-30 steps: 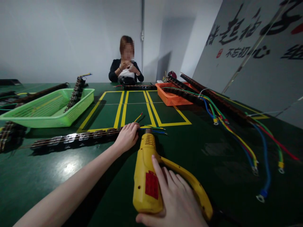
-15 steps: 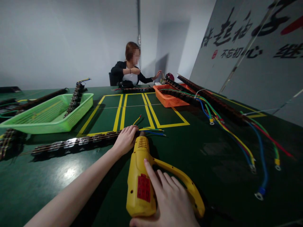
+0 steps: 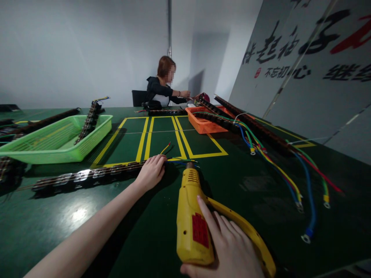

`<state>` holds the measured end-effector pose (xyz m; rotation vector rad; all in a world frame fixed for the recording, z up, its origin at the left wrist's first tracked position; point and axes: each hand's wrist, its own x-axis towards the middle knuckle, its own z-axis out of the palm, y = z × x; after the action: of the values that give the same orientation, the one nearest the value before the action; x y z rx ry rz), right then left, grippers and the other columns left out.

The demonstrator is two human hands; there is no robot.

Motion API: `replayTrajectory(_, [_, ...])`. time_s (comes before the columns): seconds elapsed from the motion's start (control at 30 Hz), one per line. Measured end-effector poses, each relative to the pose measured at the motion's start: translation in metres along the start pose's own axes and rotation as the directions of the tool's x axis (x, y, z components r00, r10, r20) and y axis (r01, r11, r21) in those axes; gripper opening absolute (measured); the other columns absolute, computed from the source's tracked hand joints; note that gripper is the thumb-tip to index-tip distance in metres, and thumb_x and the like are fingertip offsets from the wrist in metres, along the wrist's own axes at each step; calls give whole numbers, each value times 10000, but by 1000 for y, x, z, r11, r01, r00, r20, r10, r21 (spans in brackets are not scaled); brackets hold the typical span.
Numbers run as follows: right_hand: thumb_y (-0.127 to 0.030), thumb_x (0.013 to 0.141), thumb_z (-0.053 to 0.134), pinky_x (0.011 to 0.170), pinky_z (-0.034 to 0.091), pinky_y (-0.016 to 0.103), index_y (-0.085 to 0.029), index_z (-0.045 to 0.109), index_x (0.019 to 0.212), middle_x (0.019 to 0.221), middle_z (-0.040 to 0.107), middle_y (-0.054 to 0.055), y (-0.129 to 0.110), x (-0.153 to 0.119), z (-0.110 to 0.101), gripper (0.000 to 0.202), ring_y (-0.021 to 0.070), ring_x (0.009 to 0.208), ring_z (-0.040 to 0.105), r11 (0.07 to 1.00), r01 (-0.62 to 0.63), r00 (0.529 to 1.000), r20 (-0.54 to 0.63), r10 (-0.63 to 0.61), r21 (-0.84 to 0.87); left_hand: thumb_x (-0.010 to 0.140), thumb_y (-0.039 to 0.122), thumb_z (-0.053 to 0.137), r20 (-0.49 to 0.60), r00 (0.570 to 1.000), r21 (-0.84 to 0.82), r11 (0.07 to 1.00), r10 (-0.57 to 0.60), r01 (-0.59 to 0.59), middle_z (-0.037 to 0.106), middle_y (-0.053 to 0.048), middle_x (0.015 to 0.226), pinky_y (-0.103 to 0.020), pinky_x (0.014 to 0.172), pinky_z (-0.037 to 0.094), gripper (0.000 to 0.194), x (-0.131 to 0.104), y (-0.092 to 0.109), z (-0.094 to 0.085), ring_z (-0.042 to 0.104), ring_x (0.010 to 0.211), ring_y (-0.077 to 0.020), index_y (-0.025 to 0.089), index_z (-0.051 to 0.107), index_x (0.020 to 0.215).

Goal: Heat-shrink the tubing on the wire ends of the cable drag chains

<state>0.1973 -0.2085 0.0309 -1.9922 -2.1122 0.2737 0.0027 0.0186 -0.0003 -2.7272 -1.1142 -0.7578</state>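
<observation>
My right hand (image 3: 228, 239) is closed around the body of a yellow heat gun (image 3: 191, 216), which has a red label on its side. The gun's metal nozzle (image 3: 189, 165) points away from me, at the ends of some thin wires (image 3: 181, 159) in green, yellow and blue. Those wires come out of a dark cable chain (image 3: 92, 175) lying across the table. My left hand (image 3: 152, 170) is wrapped over the chain's right end, fingers closed; its fingertips are partly hidden. One yellow wire (image 3: 165, 148) sticks up beyond my left hand.
A green basket (image 3: 84, 152) with a cable chain in it stands left. An orange basket (image 3: 203, 125) at the back right carries chains; their lugged wires (image 3: 311, 204) hang toward me. Across the table sits a co-worker (image 3: 162, 88), hands near a dark red round object.
The heat gun in my right hand has shifted right, its nozzle moving from beside my left hand to the wire tips. The co-worker has leaned right, bringing both hands together.
</observation>
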Motion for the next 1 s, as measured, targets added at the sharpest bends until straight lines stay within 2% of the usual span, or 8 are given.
replayTrajectory(0.1, [-704, 571, 688, 986, 433, 552, -124, 158, 1512, 1346, 531, 201, -6, 4, -1, 1226, 399, 1203, 528, 999, -34, 998, 52, 35, -10, 887, 163, 393, -3, 1000, 9, 1000, -6, 6, 575, -100, 1175, -402, 927, 439, 251, 0, 0, 1, 541, 1093, -243, 178, 496, 1115])
replayTrajectory(0.2, [-676, 559, 715, 1020, 398, 548, -113, 107, 1513, 1389, 484, 208, -12, 8, -4, 1264, 399, 1244, 488, 998, -64, 991, 114, 65, -11, 894, 162, 385, -4, 1000, 15, 1000, -9, 9, 584, -102, 1176, -402, 933, 439, 257, 0, 1, 1, 539, 1096, -241, 168, 496, 1126])
replayTrajectory(0.47, [-584, 521, 805, 1058, 366, 498, -118, 7, 1508, 1437, 421, 221, -33, 19, -12, 1352, 368, 1290, 444, 999, 3, 972, 234, -12, 39, 895, 154, 378, -4, 1000, -2, 1000, 21, -21, 616, -96, 1166, -414, 951, 448, 284, 0, 1, 2, 545, 1125, -240, 189, 526, 1135])
replayTrajectory(0.63, [-742, 481, 727, 974, 438, 532, -103, 91, 1508, 1311, 542, 257, -54, 30, 2, 1367, 409, 1156, 553, 997, 77, 974, 211, -78, 12, 867, 136, 412, 14, 1000, -41, 999, 23, -22, 604, -100, 1202, -406, 976, 432, 293, 1, 2, -2, 541, 1154, -237, 186, 502, 1141])
replayTrajectory(0.8, [-845, 462, 619, 923, 467, 544, -87, 203, 1497, 1266, 576, 260, -59, 30, 22, 1349, 426, 1089, 590, 994, 105, 990, 97, -103, -13, 874, 188, 436, 40, 999, -69, 998, 9, -7, 602, -101, 1206, -398, 977, 422, 275, 1, 4, -7, 540, 1157, -241, 183, 482, 1145])
replayTrajectory(0.9, [-772, 497, 671, 916, 481, 496, -112, 249, 1492, 1247, 606, 220, -51, 27, 29, 1267, 400, 1069, 606, 991, 120, 993, 25, -119, -56, 880, 197, 441, 36, 999, -77, 997, 6, -3, 603, -101, 1203, -400, 976, 420, 257, 0, 4, -6, 540, 1152, -240, 177, 482, 1133])
replayTrajectory(1.0, [-535, 639, 709, 882, 507, 418, -176, 207, 1509, 1211, 646, 151, -36, 25, 30, 1067, 346, 1035, 636, 976, 171, 984, -18, -175, -137, 884, 167, 427, 23, 1000, -75, 997, 1, 1, 607, -93, 1195, -395, 972, 421, 243, -1, 2, -3, 542, 1147, -229, 182, 485, 1119])
